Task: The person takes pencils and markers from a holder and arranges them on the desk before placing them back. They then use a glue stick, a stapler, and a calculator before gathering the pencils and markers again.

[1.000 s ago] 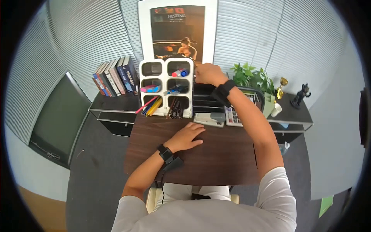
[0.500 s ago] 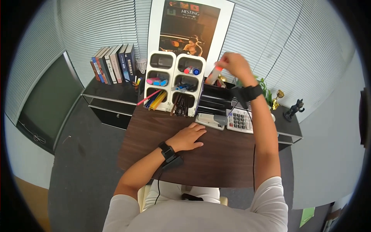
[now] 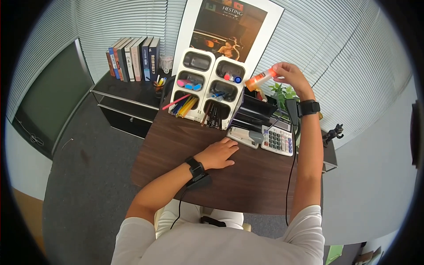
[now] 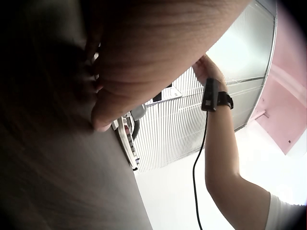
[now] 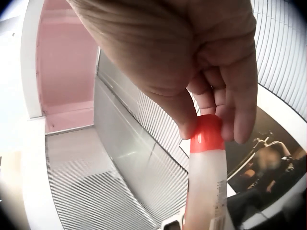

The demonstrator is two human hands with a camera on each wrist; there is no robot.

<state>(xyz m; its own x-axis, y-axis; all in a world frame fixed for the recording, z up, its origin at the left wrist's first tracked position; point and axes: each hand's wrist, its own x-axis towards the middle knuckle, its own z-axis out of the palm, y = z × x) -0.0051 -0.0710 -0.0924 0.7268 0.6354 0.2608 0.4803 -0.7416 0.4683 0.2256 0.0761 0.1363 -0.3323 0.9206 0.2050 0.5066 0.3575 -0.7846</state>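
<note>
My right hand [image 3: 293, 78] holds a glue bottle [image 3: 260, 79] up in the air, to the right of the white desk organizer [image 3: 207, 86]. In the right wrist view, thumb and fingers pinch its red cap [image 5: 208, 135], and the translucent body [image 5: 207, 177] hangs below. Seen from the head, the bottle tilts, with its orange end pointing down and left. On the brown desk [image 3: 176, 145] rests my left hand [image 3: 217, 154], palm down with fingers stretched. Its fingertips lie close to the stapler [image 3: 240, 136]. The left wrist view shows mostly the underside of that hand.
Markers, highlighters, pencils and pens stand in the organizer's compartments. A calculator [image 3: 278, 140] sits right of the stapler, before black trays [image 3: 254, 108]. Behind are a framed poster [image 3: 229, 31], a plant [image 3: 282, 92] and a row of books [image 3: 132, 59]. A cable [image 3: 290, 185] trails from my right wrist.
My right hand has risen from behind the organizer's right side and moved right, bringing the glue bottle into sight. The bottle has tipped closer to horizontal. My left hand stays on the desk.
</note>
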